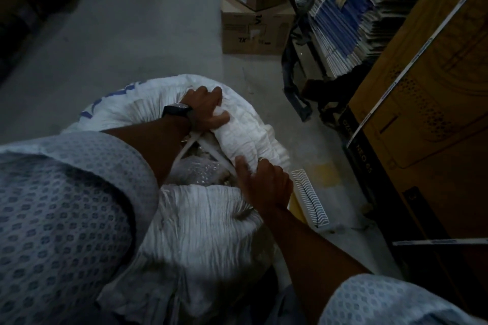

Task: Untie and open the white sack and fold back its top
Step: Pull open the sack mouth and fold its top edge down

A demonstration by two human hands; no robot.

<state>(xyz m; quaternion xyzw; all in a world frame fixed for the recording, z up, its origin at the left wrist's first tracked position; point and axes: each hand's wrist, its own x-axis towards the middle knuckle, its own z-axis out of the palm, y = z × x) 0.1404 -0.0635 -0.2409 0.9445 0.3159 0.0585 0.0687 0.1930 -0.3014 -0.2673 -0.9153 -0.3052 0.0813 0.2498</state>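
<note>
The white sack (200, 221) is standing on the concrete floor (132, 34) directly below the person, its mouth already open and its crinkled top rolling outward into a thick collar. Inside the opening, a clear plastic wrapping (200, 171) and 2 white ties (208, 150) are showing.

The left hand (204, 111), a dark watch (177, 111) on its wrist, is clamping the far rim, thumb pressing the fold from the inner side and fingers curling over the outside. The right hand (264, 182) is gripping the rim on the right side, fingers closing around the bunched fabric.

The risks, as I judge them: the woven fabric is looking stiff and springy, so a loosely held fold is likely to be unrolling again once let go. Pulling harder on 1 side than the other could be tipping the sack toward the large cardboard carton (422, 87) close on the right. The loose ties could be getting caught under the collar as it turns down. A white slotted piece (311, 198) is lying just beside the sack, near the right hand, and a swinging elbow could knock it. The dim light is also hiding the sack's lower part.
</note>
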